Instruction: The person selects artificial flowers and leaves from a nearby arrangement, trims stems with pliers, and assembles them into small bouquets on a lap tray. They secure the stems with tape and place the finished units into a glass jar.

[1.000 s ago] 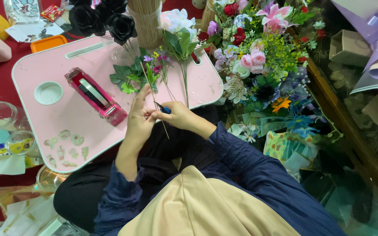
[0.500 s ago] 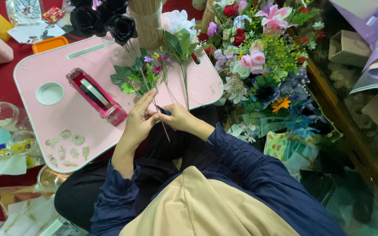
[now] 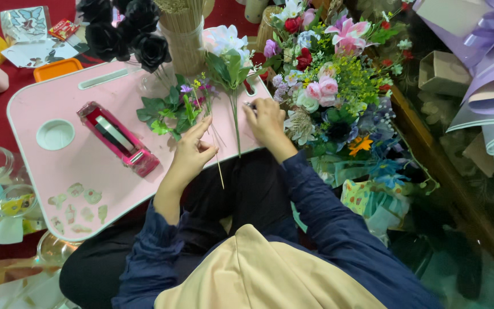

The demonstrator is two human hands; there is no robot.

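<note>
A pink lap tray (image 3: 87, 171) lies across my knees. My left hand (image 3: 192, 153) pinches the thin stem of a small sprig of purple and yellow flowers (image 3: 198, 91), and the stem runs down past my fingers. Green leafy sprigs (image 3: 161, 111) lie just left of it on the tray. My right hand (image 3: 267, 121) rests at the tray's right edge, its fingertips on a small dark object (image 3: 250, 105); I cannot tell whether it grips it. A white flower on a long green stem (image 3: 231, 66) lies between my two hands.
A pink tape dispenser (image 3: 118, 138) sits mid-tray, with cut leaf scraps (image 3: 78, 200) near the front edge. Black roses (image 3: 127, 28) and a jar of sticks (image 3: 181, 37) stand behind the tray. A heap of artificial flowers (image 3: 338, 91) lies to the right, and purple wrapping paper (image 3: 487, 74) beyond it.
My hands were together at the tray's front edge with a small blue tool. My right hand has since moved up and right to the tray's edge, while the left keeps the sprig's stem.
</note>
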